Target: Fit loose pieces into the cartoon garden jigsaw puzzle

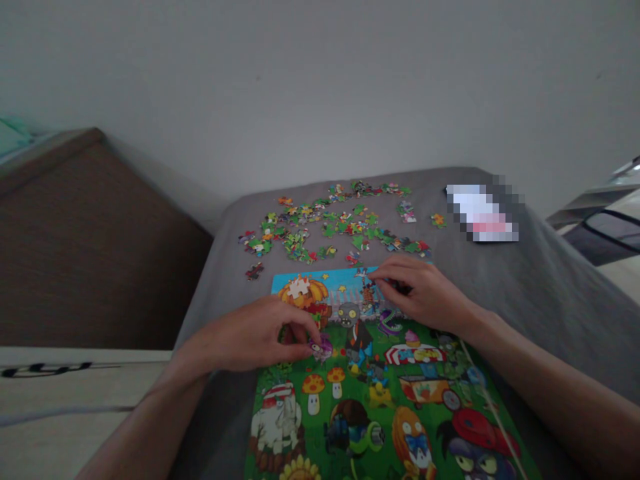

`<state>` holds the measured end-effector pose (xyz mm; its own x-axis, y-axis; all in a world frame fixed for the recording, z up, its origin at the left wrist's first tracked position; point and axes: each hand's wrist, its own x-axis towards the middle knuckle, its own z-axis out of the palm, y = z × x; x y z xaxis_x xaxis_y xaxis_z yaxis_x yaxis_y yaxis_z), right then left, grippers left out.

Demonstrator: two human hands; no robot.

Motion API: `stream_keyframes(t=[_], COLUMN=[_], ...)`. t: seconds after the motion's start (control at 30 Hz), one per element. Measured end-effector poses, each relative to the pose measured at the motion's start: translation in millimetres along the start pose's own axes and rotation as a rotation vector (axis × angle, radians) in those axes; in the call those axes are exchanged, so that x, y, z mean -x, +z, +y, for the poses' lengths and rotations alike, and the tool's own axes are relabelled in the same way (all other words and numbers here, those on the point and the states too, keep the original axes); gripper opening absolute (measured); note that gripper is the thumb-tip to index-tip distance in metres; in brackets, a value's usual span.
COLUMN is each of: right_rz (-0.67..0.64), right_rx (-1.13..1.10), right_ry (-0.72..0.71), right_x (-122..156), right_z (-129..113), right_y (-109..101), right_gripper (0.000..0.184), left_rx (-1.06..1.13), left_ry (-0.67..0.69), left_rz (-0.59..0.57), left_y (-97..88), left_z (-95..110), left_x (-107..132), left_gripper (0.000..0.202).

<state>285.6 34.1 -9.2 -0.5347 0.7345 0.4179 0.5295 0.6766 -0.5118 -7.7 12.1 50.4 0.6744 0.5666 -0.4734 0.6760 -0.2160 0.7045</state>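
A colourful cartoon jigsaw puzzle [320,393] lies flat in front of me, with printed mushrooms, zombies and a pumpkin. My left hand [265,333] rests over its left side, thumb and index finger curled together at a purple printed figure [323,347]. Whether a piece sits between those fingertips is hidden. My right hand [423,293] is at the puzzle's top edge, fingers pinched by the blue sky strip; anything in them is too small to make out. On the pumpkin, a pale piece-shaped patch [299,288] shows.
Many loose puzzle pieces [300,243] spread beyond the puzzle on a grey cloth-covered surface [225,267]. A blurred-out phone-like object [483,213] lies at the right. A brown wooden panel [100,247] stands on the left, and a pale wall rises behind.
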Motion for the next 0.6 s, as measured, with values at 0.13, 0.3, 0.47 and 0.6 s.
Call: stream_keyframes(t=[0.13,0.3,0.47,0.6], right_rz=[0.002,0.004,0.003,-0.001], right_rx=[-0.008,-0.013,-0.022,-0.024], right_ry=[-0.004,-0.01,-0.011,-0.015], right_x=[0,0,1,1], right_z=[0,0,1,1], right_y=[0,0,0,1], right_gripper=[0.022,0.022,0.022,0.023], left_rx=[-0.011,-0.159,-0.233,-0.256], left_ry=[-0.03,0.038,0.035,-0.002], left_rz=[-0.017,0.035,0.076,0.1], left_y=[3.5,6.5,9.7,15.2], left_z=[-2,-4,-2,-4], left_x=[-3,-6,-9,-12], left_gripper=[0.016,0.012,0.018,0.017])
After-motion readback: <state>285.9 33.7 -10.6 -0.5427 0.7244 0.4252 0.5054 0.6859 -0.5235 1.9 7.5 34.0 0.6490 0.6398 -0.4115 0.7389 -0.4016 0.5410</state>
